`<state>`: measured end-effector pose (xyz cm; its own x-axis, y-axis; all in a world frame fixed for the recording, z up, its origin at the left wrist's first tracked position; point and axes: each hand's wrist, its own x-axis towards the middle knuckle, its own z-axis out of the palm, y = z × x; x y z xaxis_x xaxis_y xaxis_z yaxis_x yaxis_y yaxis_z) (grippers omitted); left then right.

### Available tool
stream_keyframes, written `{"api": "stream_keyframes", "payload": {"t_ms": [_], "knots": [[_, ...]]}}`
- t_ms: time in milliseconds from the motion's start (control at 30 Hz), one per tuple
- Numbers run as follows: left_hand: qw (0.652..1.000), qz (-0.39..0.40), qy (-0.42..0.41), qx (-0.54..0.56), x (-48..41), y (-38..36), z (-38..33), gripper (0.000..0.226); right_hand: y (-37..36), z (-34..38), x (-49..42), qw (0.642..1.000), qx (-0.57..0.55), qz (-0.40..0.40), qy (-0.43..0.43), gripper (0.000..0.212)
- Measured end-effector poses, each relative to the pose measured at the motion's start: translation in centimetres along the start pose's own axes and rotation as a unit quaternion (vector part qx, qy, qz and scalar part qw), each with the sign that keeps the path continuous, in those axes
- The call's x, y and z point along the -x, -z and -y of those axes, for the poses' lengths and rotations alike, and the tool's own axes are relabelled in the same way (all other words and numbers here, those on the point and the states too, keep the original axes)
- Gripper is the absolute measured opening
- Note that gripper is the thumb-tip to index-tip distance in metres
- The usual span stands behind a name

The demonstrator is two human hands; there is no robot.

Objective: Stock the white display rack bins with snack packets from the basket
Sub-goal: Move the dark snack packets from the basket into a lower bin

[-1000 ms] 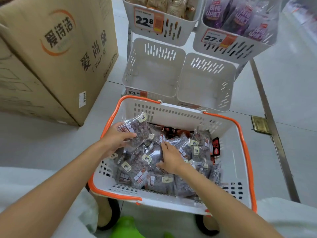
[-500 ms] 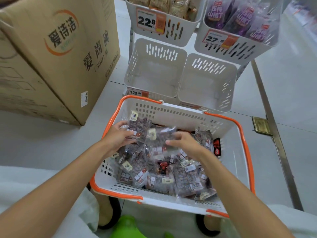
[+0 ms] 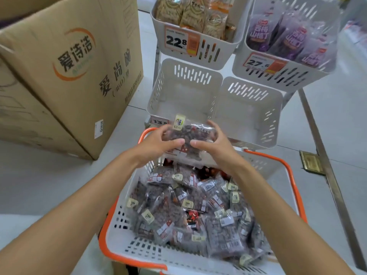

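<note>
The left grip [image 3: 156,143] and right grip [image 3: 214,147] pinch one packet [image 3: 188,135] by its sides, fingers curled round it. It hangs over the basket's [image 3: 294,175] far rim, near the lower-left bin [image 3: 186,96]. Other packets [image 3: 168,215] lie in the basket.

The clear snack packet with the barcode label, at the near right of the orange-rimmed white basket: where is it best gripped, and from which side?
Probably from above, pinching the two long edges of the clear plastic packet of dark snacks. It lies flat, label up, on top of the pile in the white plastic basket with the orange rim, and nothing seems to cover it.
</note>
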<state>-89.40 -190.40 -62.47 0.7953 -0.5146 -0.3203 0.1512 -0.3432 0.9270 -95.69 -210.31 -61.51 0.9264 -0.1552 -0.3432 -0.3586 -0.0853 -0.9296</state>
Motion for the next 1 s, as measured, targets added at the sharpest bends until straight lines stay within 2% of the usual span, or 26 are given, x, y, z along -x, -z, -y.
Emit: {"api": "stream_keyframes", "payload": {"t_ms": [167,200,267,333,400,500,600,667,733,867,1000], "knots": [[0.998,0.043,-0.035,-0.001,-6.6,4.1,-3.4,0.042,2.4,4.2,-7.1,0.994,0.018,0.112,-0.003,0.078],[0.998,0.049,-0.043,-0.018,-8.2,4.8,-3.8,0.049,2.4,4.6,-8.6,0.993,0.040,0.106,0.012,0.067],[0.994,0.014,-0.050,-0.100,-11.5,6.4,-3.3,0.069,1.9,4.7,-12.2,0.993,0.092,0.043,0.056,0.055],[0.974,-0.069,-0.045,-0.209,-14.3,7.8,-1.9,0.086,0.8,3.9,-15.8,0.982,0.160,-0.026,0.098,0.054],[0.959,-0.124,-0.015,-0.255,-16.0,8.8,-0.3,0.105,-0.4,2.9,-18.9,0.960,0.238,-0.071,0.129,0.058],[0.967,-0.099,0.045,-0.230,-18.1,9.7,3.2,0.124,-2.5,0.4,-22.3,0.947,0.287,-0.053,0.137,0.051],[0.981,-0.064,0.037,-0.177,-19.5,10.0,6.1,0.129,-3.7,-1.9,-24.9,0.949,0.299,0.095,0.035,0.038],[0.984,-0.061,0.023,-0.166,-19.9,10.2,7.3,0.126,-3.8,-2.4,-25.6,0.947,0.279,0.160,-0.025,0.050],[0.986,-0.065,0.002,-0.156,-20.0,10.2,7.9,0.118,-3.7,-2.7,-26.2,0.944,0.287,0.161,-0.020,0.065],[0.983,-0.075,0.005,-0.166,-19.3,10.2,7.8,0.115,-3.8,-2.9,-26.0,0.952,0.258,0.164,-0.027,0.057],[0.964,-0.132,0.034,-0.226,-17.3,9.2,6.4,0.119,-2.4,-2.1,-22.9,0.961,0.268,0.063,0.024,0.057]]}}
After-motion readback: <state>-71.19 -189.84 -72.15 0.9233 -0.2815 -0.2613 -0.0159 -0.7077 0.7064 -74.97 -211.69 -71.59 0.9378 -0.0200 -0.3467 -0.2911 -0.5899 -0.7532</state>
